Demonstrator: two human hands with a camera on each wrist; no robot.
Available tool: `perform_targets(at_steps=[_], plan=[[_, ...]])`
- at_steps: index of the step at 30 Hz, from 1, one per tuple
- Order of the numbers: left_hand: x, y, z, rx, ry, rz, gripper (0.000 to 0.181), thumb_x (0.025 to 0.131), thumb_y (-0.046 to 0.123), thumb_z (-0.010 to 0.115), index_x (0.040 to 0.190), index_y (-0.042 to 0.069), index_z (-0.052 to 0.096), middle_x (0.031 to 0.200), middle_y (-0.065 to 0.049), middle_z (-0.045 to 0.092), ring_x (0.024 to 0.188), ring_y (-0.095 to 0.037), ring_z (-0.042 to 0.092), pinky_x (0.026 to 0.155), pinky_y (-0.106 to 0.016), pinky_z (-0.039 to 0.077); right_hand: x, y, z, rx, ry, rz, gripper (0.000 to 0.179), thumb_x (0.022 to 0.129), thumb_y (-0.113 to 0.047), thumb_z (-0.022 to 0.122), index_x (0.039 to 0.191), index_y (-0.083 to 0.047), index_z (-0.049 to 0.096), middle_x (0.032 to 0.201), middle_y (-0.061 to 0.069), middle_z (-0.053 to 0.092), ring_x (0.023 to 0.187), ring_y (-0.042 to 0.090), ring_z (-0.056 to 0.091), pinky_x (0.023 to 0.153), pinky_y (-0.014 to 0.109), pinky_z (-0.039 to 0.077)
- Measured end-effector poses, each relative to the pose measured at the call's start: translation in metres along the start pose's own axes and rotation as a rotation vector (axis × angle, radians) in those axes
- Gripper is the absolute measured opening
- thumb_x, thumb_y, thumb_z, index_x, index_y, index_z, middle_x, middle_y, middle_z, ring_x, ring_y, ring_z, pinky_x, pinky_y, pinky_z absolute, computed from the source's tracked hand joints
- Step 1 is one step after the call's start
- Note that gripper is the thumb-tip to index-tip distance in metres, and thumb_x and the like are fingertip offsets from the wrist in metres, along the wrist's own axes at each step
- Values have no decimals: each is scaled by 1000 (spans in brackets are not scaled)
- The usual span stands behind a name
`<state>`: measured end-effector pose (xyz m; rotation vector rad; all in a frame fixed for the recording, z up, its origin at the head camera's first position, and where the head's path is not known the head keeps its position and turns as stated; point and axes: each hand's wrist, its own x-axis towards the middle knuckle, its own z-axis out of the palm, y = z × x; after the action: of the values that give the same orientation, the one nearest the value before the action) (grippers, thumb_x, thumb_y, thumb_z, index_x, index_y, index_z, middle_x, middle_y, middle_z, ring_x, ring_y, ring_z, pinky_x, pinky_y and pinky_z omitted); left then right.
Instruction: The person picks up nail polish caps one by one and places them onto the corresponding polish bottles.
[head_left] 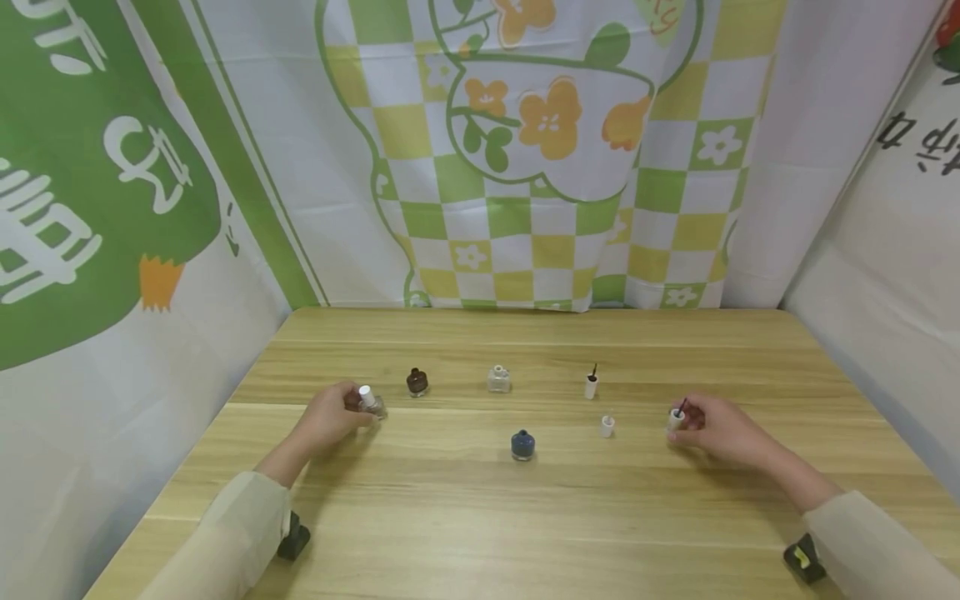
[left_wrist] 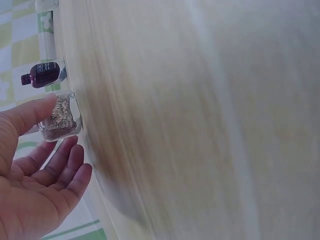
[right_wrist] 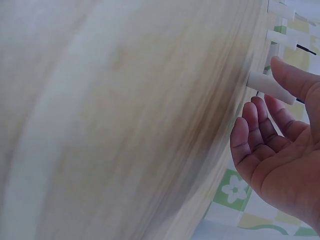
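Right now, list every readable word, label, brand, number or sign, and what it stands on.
Nothing reads with certainty.
Dark nail polish bottle: white label print, too small.
Left curtain: white characters, unclear.
Right curtain: black characters, tilted, unclear.
Back curtain: orange lettering near the top, too unclear.

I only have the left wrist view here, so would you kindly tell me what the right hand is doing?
Observer: The right hand holds a white cap with its brush pointing up.
Operator: Thank you; are there any other loose caps?
Observer: Yes, two more stand to the left of that hand, a farther cap and a nearer cap.
Operator: And does my view leave out any bottle?
Observer: Yes, a blue bottle stands uncapped between the two hands.
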<state>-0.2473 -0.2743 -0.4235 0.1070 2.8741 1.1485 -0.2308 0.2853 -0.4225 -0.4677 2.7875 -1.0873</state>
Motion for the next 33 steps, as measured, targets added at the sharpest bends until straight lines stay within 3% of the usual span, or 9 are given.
perform_targets(at_steps=[9, 21, 26, 33], plan=[[-4, 8, -9, -20, 35, -35, 53, 86, 21, 72, 129, -3, 49, 125, -23, 56, 117, -40, 50, 97, -57, 41, 0, 3, 2, -10, -9, -14, 18, 87, -10, 72, 98, -1, 62, 88, 4, 61, 82, 18, 56, 66, 26, 49], [-12, 28, -22, -45, 130, 44, 58, 87, 21, 72, 133, -3, 47, 130, -24, 52, 120, -43, 47, 101, -55, 39, 0, 2, 3, -53, 11, -23, 13, 88, -8, 70, 96, -1, 62, 88, 3, 62, 82, 17, 57, 67, 27, 49], [-15, 41, -19, -58, 155, 80, 55, 87, 17, 73, 132, -2, 49, 129, -22, 53, 120, -40, 49, 103, -52, 38, -1, -1, -1, -45, 12, -26, 14, 89, -10, 71, 95, -1, 63, 86, 3, 63, 81, 18, 58, 66, 28, 50], [-17, 65, -5, -106, 143, 146, 51, 84, 14, 75, 128, -1, 53, 126, -18, 57, 118, -35, 52, 101, -51, 41, -3, -3, -7, -45, 25, -2, 15, 88, -14, 71, 92, -2, 63, 84, 3, 63, 79, 18, 58, 64, 29, 50]])
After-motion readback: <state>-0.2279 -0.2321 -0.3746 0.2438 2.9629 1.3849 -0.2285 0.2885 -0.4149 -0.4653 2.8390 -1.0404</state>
